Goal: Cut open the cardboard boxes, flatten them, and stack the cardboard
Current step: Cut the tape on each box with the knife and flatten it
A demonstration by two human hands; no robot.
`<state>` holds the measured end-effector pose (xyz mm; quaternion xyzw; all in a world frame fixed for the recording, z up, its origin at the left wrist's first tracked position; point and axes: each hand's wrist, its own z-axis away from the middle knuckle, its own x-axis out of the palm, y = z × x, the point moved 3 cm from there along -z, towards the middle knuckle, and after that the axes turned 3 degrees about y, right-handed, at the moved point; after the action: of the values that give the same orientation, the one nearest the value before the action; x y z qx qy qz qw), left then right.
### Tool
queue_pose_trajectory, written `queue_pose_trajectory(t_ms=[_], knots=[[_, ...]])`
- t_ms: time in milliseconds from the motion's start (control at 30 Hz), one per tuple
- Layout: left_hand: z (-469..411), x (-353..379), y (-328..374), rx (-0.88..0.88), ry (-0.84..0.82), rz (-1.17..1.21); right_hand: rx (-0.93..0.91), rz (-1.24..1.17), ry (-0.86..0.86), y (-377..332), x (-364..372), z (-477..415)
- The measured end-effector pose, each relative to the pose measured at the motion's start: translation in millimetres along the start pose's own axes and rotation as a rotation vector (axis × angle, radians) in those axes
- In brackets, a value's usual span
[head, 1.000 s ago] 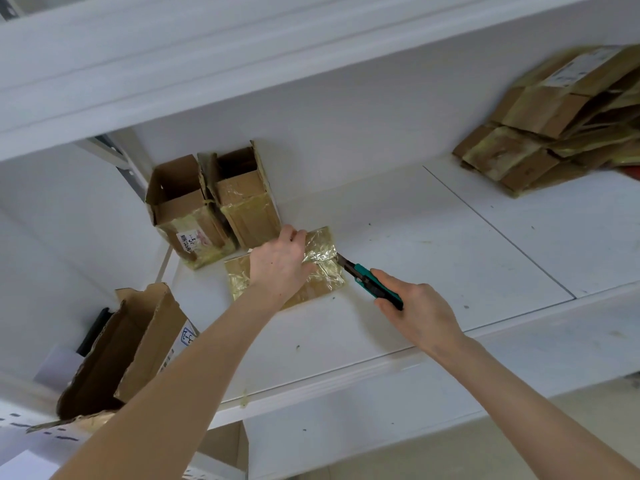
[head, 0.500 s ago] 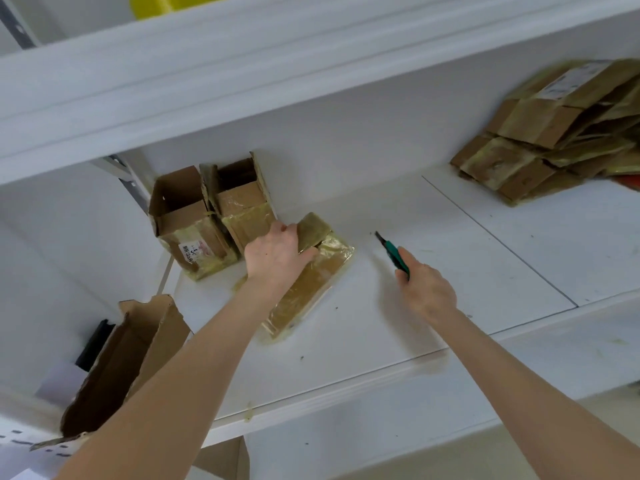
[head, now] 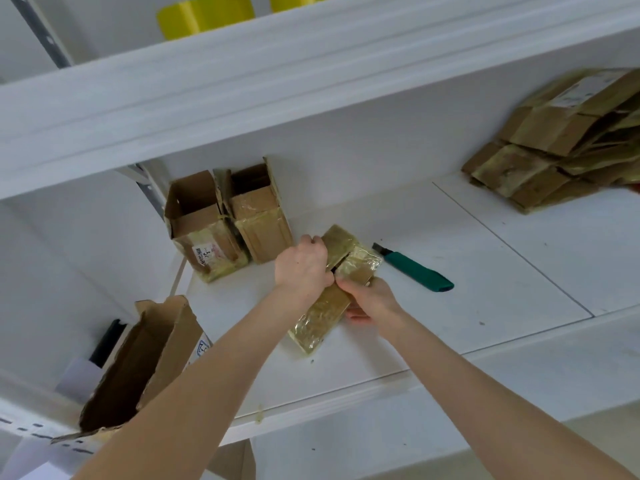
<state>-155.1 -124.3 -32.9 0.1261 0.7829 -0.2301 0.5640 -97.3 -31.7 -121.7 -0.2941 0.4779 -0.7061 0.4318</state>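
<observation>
Yellow bins (head: pixel 204 15) on upper shelf (head: pixel 311 74); black obj (head: pixel 107 337) lower left, by wall.

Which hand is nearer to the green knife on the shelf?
Right. The right hand grips the taped box just left of the knife, not touching it; the left hand grips the box farther left.

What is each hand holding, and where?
Both hold the taped cardboard box: the left hand grips its upper flap, the right hand its right edge near the middle. The cutter lies free.
</observation>
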Motion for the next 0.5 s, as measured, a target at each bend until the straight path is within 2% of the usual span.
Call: queue_pose_trajectory(t_ms=[100,200,500], knots=[[4.7,-2.7,-7.5,-0.036,-0.002,0.022,-0.074,0.015,0.038,-3.0,4.2,-9.4],[6.3,-7.7,-21.3,-0.045,0.010,0.176,-0.160,0.057,0.070,-10.4,3.7,-13.8],[4.3,-16.8,-46.2,-0.012,-0.051,0.419,-0.200,0.029,-0.061,-17.1,-3.9,-20.0]])
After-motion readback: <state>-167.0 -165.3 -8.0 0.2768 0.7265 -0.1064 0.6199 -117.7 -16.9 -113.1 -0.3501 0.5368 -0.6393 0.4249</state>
